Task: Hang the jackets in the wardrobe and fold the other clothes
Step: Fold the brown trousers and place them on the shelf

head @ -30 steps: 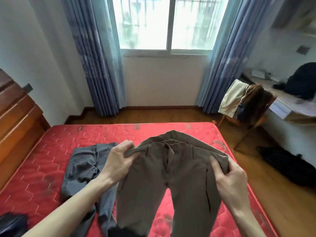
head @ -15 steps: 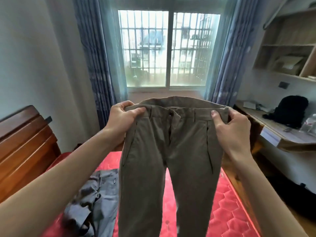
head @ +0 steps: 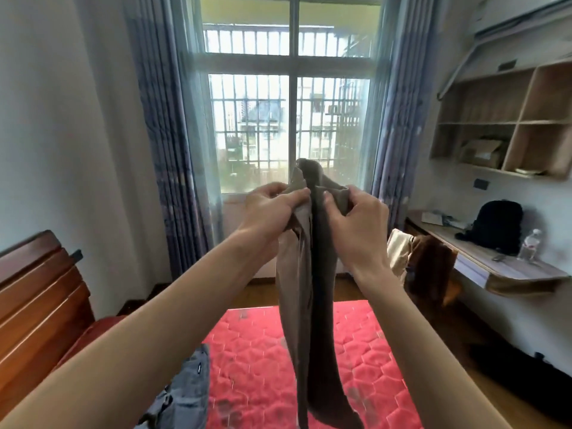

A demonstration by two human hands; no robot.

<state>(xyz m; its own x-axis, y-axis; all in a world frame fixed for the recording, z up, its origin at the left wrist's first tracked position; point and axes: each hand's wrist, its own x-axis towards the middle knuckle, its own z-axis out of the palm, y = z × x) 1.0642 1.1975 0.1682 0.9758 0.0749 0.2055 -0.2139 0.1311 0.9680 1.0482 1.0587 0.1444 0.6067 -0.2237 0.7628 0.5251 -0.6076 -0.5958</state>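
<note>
Olive-brown trousers [head: 312, 305] hang in the air over the red mattress [head: 263, 366], folded lengthwise with one leg against the other. My left hand [head: 272, 209] pinches the waistband on the left side. My right hand [head: 356, 218] grips the waistband on the right, close beside the left hand. A grey garment [head: 185, 394] lies crumpled on the mattress at the lower left. Over a wooden chair [head: 433, 267] at the right hang a cream garment [head: 397, 255] and a brown jacket [head: 428, 258].
A wooden headboard [head: 37, 305] stands at the left. A wall desk [head: 501, 267] at the right carries a black backpack [head: 498, 224] and a water bottle [head: 530, 243]. Open shelves [head: 507, 125] hang above it. A dark bag [head: 526, 376] lies on the floor.
The trousers rose from the mattress and were held spread by the waistband. Now my hands have come together, folding the trousers in half lengthwise. The camera has tilted up.
</note>
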